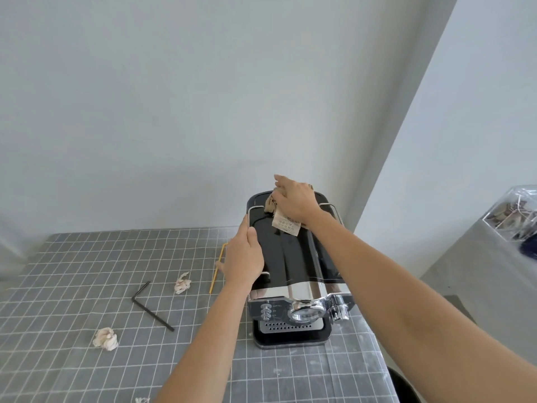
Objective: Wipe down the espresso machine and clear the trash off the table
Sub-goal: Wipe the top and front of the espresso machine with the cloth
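Observation:
A black and chrome espresso machine [293, 263] stands on the grey checked tablecloth [72, 271] near the wall. My right hand [296, 203] presses a beige cloth [283, 225] with a label onto the rear of the machine's top. My left hand [245, 255] grips the machine's left side at the metal rail. Two crumpled paper balls lie on the table: one [182, 283] near the middle, another [106, 338] closer to me on the left. A yellow straw [216, 269] lies just left of the machine, and a black bent straw [151, 306] lies between the paper balls.
A white wall runs behind the table. To the right stands a grey counter with a clear plastic box [514, 216]. A small scrap of paper [141, 399] shows at the bottom edge. A dark round object [404, 386] sits at the table's lower right.

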Tool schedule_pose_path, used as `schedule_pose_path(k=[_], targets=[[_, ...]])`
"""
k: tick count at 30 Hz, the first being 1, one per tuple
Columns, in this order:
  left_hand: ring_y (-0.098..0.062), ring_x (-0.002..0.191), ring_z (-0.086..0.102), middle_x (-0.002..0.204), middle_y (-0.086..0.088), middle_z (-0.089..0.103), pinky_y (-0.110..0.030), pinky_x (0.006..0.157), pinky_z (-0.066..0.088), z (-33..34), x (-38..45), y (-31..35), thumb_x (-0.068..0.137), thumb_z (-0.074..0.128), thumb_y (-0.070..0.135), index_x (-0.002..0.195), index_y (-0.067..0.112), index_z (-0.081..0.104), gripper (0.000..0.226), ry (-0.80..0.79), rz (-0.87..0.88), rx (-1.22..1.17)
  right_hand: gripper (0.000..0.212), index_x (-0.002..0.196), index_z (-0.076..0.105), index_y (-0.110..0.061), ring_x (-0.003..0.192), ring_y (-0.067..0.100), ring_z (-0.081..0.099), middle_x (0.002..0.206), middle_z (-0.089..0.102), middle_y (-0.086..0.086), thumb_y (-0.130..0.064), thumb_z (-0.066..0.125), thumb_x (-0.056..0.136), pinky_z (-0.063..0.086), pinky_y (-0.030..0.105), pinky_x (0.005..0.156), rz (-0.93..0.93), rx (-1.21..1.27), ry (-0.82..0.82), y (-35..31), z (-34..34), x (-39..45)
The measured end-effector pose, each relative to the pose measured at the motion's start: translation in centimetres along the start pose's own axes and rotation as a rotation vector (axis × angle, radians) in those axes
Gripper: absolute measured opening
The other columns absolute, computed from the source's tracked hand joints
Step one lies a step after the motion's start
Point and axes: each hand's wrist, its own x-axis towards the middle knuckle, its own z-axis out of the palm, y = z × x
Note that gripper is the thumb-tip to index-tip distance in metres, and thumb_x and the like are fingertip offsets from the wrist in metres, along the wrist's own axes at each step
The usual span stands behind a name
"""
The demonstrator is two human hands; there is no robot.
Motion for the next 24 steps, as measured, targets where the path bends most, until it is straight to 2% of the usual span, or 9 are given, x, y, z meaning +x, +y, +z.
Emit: schedule_pose_path(k=[4, 6, 9, 11, 13, 16, 18, 21, 24], targets=[[-0.021, 0.13, 0.045, 0.13, 0.008, 0.058, -0.062, 0.109, 0.027, 0.1, 0.0, -0.4, 0.096, 0.015, 0.044, 0.142, 0.05, 0.028, 0.048, 0.0, -0.002, 0.002, 0.042, 0.137, 0.054, -0.016, 0.12, 0.019, 0.06, 0.125, 0.069, 0.0, -0.022, 0.046, 0.096, 0.04, 0.042, 0.11, -0.092, 0.143, 0.033, 1.4, 0.4, -2.4], [-0.021, 0.125, 0.048, 0.121, 0.011, 0.06, -0.062, 0.108, 0.028, 0.2, 0.1, -0.1, 0.094, 0.014, 0.044, 0.14, 0.051, 0.03, 0.049, -0.01, 0.016, -0.011, 0.041, 0.136, 0.053, -0.011, 0.116, 0.024, 0.06, 0.12, 0.069, 0.006, -0.023, 0.04, 0.099, 0.038, 0.041, 0.107, -0.032, 0.079, 0.104, 1.4, 0.5, -2.1], [-0.022, 0.127, 0.047, 0.125, 0.012, 0.058, -0.062, 0.109, 0.027, 0.3, 0.2, -0.3, 0.091, 0.013, 0.047, 0.138, 0.052, 0.031, 0.051, -0.008, -0.001, -0.042, 0.041, 0.132, 0.053, -0.009, 0.123, 0.03, 0.051, 0.132, 0.06, 0.011, -0.026, 0.032, 0.101, 0.034, 0.042, 0.104, 0.074, -0.12, 0.162, 0.1, 1.7, -1.4], [-0.024, 0.131, 0.044, 0.134, 0.006, 0.056, -0.062, 0.11, 0.025, 0.4, 0.2, -0.6, 0.091, 0.014, 0.049, 0.14, 0.049, 0.033, 0.052, 0.005, -0.016, -0.051, 0.045, 0.14, 0.045, -0.015, 0.135, 0.032, 0.039, 0.146, 0.047, 0.011, -0.03, 0.03, 0.1, 0.028, 0.047, 0.113, 0.056, -0.202, 0.152, -0.2, 2.5, -2.9], [-0.025, 0.132, 0.044, 0.136, 0.004, 0.056, -0.061, 0.109, 0.027, 0.3, 0.2, -0.5, 0.092, 0.014, 0.051, 0.139, 0.049, 0.035, 0.052, 0.011, -0.019, -0.063, 0.05, 0.148, 0.035, -0.023, 0.146, 0.035, 0.021, 0.159, 0.026, 0.013, -0.034, 0.031, 0.1, 0.014, 0.052, 0.12, 0.057, -0.218, 0.11, -0.2, 2.9, -6.3], [-0.024, 0.134, 0.042, 0.138, 0.006, 0.054, -0.06, 0.111, 0.025, 0.2, 0.2, -0.4, 0.093, 0.015, 0.049, 0.14, 0.047, 0.035, 0.052, 0.008, -0.013, -0.07, 0.058, 0.155, 0.018, -0.022, 0.149, 0.041, 0.009, 0.163, 0.008, 0.019, -0.042, 0.023, 0.101, 0.008, 0.052, 0.12, 0.097, -0.222, 0.061, -1.0, 3.0, -14.2], [-0.022, 0.138, 0.038, 0.141, 0.005, 0.051, -0.059, 0.113, 0.022, 0.2, 0.4, -0.6, 0.098, 0.019, 0.041, 0.144, 0.041, 0.034, 0.048, 0.009, -0.01, -0.058, 0.066, 0.156, 0.01, -0.016, 0.148, 0.046, 0.011, 0.161, 0.008, 0.026, -0.047, 0.012, 0.097, 0.012, 0.053, 0.12, 0.115, -0.258, 0.053, -1.8, 3.1, -17.6], [-0.022, 0.135, 0.041, 0.13, 0.015, 0.055, -0.059, 0.114, 0.021, 0.2, 0.4, -0.7, 0.098, 0.02, 0.039, 0.144, 0.042, 0.033, 0.048, -0.021, 0.021, -0.076, 0.064, 0.156, 0.001, -0.013, 0.145, 0.047, 0.018, 0.157, 0.013, 0.032, -0.036, 0.025, 0.103, 0.019, 0.052, 0.119, 0.177, -0.293, 0.045, -2.1, 2.9, -16.5], [-0.024, 0.13, 0.046, 0.113, 0.024, 0.049, -0.061, 0.111, 0.025, 0.0, 0.5, -0.7, 0.09, 0.017, 0.046, 0.141, 0.048, 0.033, 0.054, -0.056, 0.038, -0.084, 0.064, 0.156, 0.002, -0.011, 0.141, 0.046, 0.026, 0.154, 0.022, 0.032, -0.028, 0.033, 0.102, 0.025, 0.052, 0.116, 0.118, -0.298, 0.04, -1.0, 2.2, -10.6]])
